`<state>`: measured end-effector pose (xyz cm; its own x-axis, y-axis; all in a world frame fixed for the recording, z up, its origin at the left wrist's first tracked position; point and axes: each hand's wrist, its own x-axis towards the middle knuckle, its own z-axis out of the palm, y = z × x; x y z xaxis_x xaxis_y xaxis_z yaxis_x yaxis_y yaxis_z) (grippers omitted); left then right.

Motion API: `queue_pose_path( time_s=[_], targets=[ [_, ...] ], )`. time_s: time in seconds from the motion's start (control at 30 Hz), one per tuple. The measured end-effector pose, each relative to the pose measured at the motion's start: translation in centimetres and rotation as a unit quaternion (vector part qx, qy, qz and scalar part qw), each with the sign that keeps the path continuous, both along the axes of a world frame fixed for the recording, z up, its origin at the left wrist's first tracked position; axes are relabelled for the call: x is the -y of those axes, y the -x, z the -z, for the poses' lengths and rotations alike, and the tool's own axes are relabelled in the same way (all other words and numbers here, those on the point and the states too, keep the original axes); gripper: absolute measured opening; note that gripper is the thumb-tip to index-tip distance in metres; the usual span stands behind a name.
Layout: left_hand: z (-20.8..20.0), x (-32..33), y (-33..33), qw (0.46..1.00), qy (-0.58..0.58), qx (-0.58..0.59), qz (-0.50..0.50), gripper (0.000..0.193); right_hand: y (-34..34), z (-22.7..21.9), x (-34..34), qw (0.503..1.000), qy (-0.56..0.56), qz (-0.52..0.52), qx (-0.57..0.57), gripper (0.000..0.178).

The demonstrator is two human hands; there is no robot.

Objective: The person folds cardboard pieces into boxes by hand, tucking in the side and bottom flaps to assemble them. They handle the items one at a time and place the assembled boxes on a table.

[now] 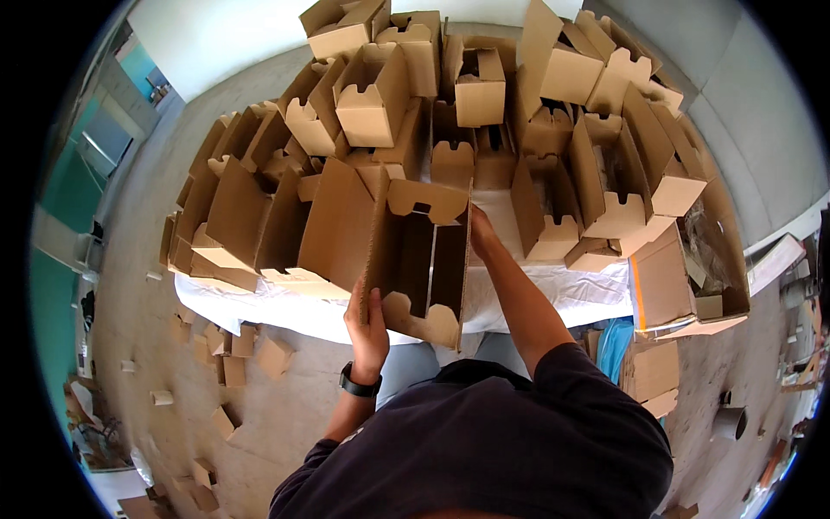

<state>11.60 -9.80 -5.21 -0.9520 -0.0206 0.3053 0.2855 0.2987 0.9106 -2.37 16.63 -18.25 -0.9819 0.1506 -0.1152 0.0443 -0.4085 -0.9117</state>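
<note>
Between my two hands is an open-topped brown cardboard box (pixel 424 327), held over the near edge of the white-covered table (pixel 328 316). Notched flaps stand at its near and far ends, and a pale line runs down the dark inside. My left hand (pixel 367 333) grips the left wall near the front corner, thumb at the edge. Against the far right side rests my right hand (pixel 481 232), its fingers mostly hidden behind the box wall. Just left of it stands another open cardboard box (pixel 337 225).
Many similar boxes crowd the table, some stacked at the back (pixel 372 95) and others at the right (pixel 605 173). A larger carton (pixel 666 281) stands at the right edge. Cardboard pieces (pixel 274 356) lie on the floor at left; blue plastic (pixel 614 346) hangs below the table.
</note>
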Motion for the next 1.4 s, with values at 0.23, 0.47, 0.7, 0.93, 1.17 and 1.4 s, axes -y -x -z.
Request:
queue_pose_path(
  time_s=[0.23,0.47,0.7,0.93,1.17,1.4],
  targets=[
    [2.4,-1.4,3.0,0.997,0.066,-0.037,0.02,0.037,1.1,2.7,-1.5,0.884,-0.455,0.069,0.086,0.037],
    [2.1,-2.3,1.5,0.999,0.02,-0.022,0.032,0.04,-5.2,0.1,0.3,0.935,-0.253,0.247,-0.008,0.041],
    [2.8,-3.9,1.8,0.993,-0.116,0.005,-0.006,0.042,-12.0,-12.6,1.5,0.953,-0.18,0.206,-0.133,0.039],
    [2.9,-6.1,3.0,0.995,-0.016,-0.084,0.057,0.05,-13.9,-15.8,1.2,0.924,-0.219,0.204,-0.238,0.037],
    [3.3,-5.5,4.0,0.993,-0.001,-0.103,0.058,0.051,-14.6,-15.4,2.3,0.901,-0.336,0.181,-0.209,0.037],
    [3.4,-5.7,3.4,0.989,0.021,-0.13,0.059,0.068,-9.1,-18.2,1.3,0.82,-0.513,0.137,-0.215,0.035]
  ],
)
